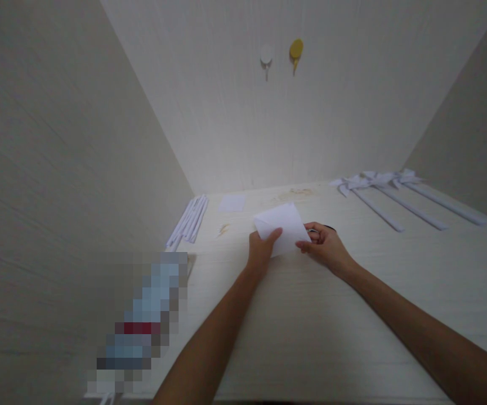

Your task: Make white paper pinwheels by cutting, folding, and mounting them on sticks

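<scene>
A square sheet of white paper [285,222] is held up over the pale table between my two hands. Crease lines run across it near its top left corner. My left hand [262,247] grips the lower left edge, with the thumb on the front and the fingers hidden behind. At the lower right corner, my right hand [325,246] pinches the paper between thumb and fingers. A dark curved object, partly hidden, shows behind and between the right hand's fingers; its kind is unclear.
Rolled white paper sticks [188,219] lie at the left beside a square paper sheet [232,203]. At the right lie three paper pinwheels [380,199] on sticks. A yellow hook [296,49] and a white hook [266,55] are on the back wall. A pixelated object [150,304] stands front left.
</scene>
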Demonstrator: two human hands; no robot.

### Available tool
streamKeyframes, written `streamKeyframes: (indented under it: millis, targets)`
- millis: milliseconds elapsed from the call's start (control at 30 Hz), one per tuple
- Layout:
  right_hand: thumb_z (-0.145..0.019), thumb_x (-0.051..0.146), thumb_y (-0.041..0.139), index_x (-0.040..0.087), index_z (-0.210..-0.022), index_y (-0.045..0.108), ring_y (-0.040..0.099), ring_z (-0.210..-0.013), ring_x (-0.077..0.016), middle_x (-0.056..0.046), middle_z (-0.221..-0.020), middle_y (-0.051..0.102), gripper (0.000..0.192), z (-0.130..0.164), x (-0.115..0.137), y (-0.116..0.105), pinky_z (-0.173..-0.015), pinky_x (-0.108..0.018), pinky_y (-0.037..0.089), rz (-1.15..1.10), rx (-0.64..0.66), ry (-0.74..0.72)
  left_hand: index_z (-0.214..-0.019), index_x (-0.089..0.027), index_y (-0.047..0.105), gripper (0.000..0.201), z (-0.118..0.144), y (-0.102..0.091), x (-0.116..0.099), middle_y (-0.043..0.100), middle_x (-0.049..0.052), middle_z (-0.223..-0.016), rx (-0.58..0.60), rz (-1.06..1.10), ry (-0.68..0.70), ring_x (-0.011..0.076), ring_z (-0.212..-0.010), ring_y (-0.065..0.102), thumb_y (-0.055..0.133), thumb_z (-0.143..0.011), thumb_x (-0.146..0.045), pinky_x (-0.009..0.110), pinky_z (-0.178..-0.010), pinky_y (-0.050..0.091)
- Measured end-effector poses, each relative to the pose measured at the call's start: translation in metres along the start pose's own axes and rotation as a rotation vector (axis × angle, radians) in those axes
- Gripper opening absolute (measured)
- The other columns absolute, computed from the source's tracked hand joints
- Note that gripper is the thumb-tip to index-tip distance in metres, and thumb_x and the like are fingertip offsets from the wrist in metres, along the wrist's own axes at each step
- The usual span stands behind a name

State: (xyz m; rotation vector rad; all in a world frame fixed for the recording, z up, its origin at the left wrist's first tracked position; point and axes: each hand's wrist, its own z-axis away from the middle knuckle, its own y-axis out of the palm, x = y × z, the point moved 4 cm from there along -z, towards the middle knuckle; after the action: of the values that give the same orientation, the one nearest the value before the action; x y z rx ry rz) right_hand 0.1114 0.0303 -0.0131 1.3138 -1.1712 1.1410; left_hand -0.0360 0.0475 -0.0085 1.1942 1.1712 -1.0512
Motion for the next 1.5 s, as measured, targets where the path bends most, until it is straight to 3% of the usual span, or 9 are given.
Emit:
streamKeyframes:
  millis: [367, 533, 700, 833, 933, 1033, 1300, 1400, 1500]
  targets:
    - [-0.049, 0.025, 0.070, 0.018, -0.077, 0.048, 0.052, -0.043, -0.0093, 0.003, -0.055, 0.061, 0.036, -0.001, -0.004, -0.002, -0.043, -0.021, 0.037, -0.017, -0.006, 0.000, -0.077, -0.010, 0.062, 0.025, -0.001, 0.000, -0.001, 0.065, 0.008, -0.074, 0.018, 0.001, 0.014, 0.0155, -0.062, 0.058, 0.063, -0.056, -0.024, 0.026, -0.057, 0.045]
    - [-0.049, 0.027, 0.070, 0.020, -0.077, 0.048, 0.052, -0.045, -0.0102, 0.002, -0.060, 0.062, 0.036, -0.001, -0.003, -0.003, -0.043, -0.021, 0.036, -0.038, -0.041, -0.007, -0.075, -0.011, 0.061, 0.021, -0.005, 0.003, 0.005, 0.064, 0.005, -0.071, 0.083, 0.044, 0.036, 0.0145, -0.061, 0.057, 0.059, -0.058, -0.023, 0.026, -0.059, 0.045]
    - [-0.055, 0.025, 0.066, 0.022, -0.083, 0.049, 0.050, -0.047, -0.0088, 0.007, -0.053, 0.052, 0.033, -0.002, 0.002, -0.014, -0.047, -0.021, 0.038, -0.090, -0.188, -0.109, -0.074, -0.012, 0.060, 0.025, -0.003, 0.008, 0.009, 0.063, 0.004, -0.070, 0.169, 0.202, -0.052, 0.0141, -0.063, 0.056, 0.061, -0.049, -0.013, 0.026, -0.062, 0.044]
    - [-0.061, 0.022, 0.060, 0.024, -0.088, 0.049, 0.046, -0.047, -0.0067, 0.008, -0.055, 0.045, 0.029, -0.003, 0.006, -0.023, -0.047, -0.020, 0.037, -0.133, -0.257, -0.197, -0.066, -0.011, 0.059, 0.017, 0.001, 0.010, 0.002, 0.060, 0.004, -0.065, 0.292, 0.378, -0.147, 0.0123, -0.059, 0.053, 0.057, -0.053, -0.022, 0.023, -0.055, 0.042]
    - [-0.062, 0.023, 0.059, 0.025, -0.091, 0.047, 0.047, -0.050, -0.0079, 0.007, -0.060, 0.046, 0.031, -0.003, 0.009, -0.026, -0.048, -0.021, 0.038, -0.106, -0.265, -0.230, -0.055, -0.013, 0.057, 0.015, 0.000, 0.009, 0.000, 0.055, 0.001, -0.055, 0.284, 0.362, -0.169, 0.0094, -0.050, 0.048, 0.057, -0.055, -0.028, 0.021, -0.048, 0.038]
    - [-0.062, 0.023, 0.060, 0.025, -0.090, 0.045, 0.048, -0.053, -0.0086, 0.006, -0.062, 0.048, 0.032, -0.001, 0.011, -0.026, -0.050, -0.021, 0.038, -0.077, -0.275, -0.264, -0.057, -0.012, 0.059, 0.017, 0.001, 0.011, 0.003, 0.056, 0.002, -0.054, 0.303, 0.258, -0.161, 0.0101, -0.049, 0.049, 0.062, -0.052, -0.028, 0.022, -0.049, 0.038]
    - [-0.061, 0.024, 0.063, 0.022, -0.074, 0.041, 0.044, -0.049, -0.0068, 0.006, -0.058, 0.045, 0.025, 0.002, 0.013, -0.017, -0.047, -0.019, 0.036, -0.009, -0.245, -0.336, -0.066, -0.009, 0.063, 0.029, 0.005, 0.010, 0.003, 0.063, 0.006, -0.064, 0.104, -0.127, -0.023, 0.0133, -0.053, 0.053, 0.070, -0.045, -0.027, 0.025, -0.051, 0.042]
    - [-0.064, 0.024, 0.060, 0.022, -0.072, 0.043, 0.044, -0.050, -0.0062, 0.007, -0.058, 0.044, 0.018, 0.000, 0.012, -0.018, -0.048, -0.018, 0.037, -0.042, -0.165, -0.324, -0.066, -0.008, 0.063, 0.028, 0.003, 0.007, 0.003, 0.063, 0.006, -0.063, 0.062, -0.133, -0.021, 0.0135, -0.053, 0.053, 0.070, -0.045, -0.025, 0.025, -0.051, 0.042]
    - [-0.065, 0.025, 0.057, 0.021, -0.072, 0.049, 0.050, -0.061, -0.0079, 0.002, -0.076, 0.052, 0.011, -0.004, 0.010, -0.019, -0.054, -0.021, 0.042, -0.034, -0.007, -0.285, -0.068, -0.008, 0.063, 0.029, -0.001, 0.003, 0.005, 0.063, 0.006, -0.065, 0.031, -0.092, -0.024, 0.0135, -0.054, 0.054, 0.070, -0.045, -0.025, 0.026, -0.051, 0.042]
